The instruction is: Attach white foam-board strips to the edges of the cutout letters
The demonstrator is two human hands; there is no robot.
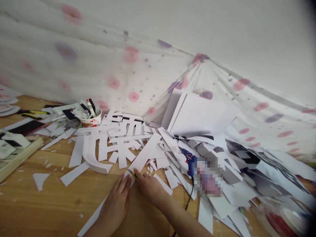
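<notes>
A long white strip of board lies slantwise across the wooden table, running beneath both hands. My left hand rests on it, fingers stretched out and pressing down on the strip near its middle. Pinched in my right hand is a small yellow utility knife; its thin blade touches or nearly touches the strip just beyond my left fingertips. Most of the knife's handle is hidden by my fingers. Past the hands are cut white character shapes, one with a curved raised edge, among many loose scraps.
A blue glue gun with a black cord lies among scraps on the right. At the back left stands a paper bowl of pens. Large white boards lean against the flowered curtain. Yellow-handled pliers lie far left.
</notes>
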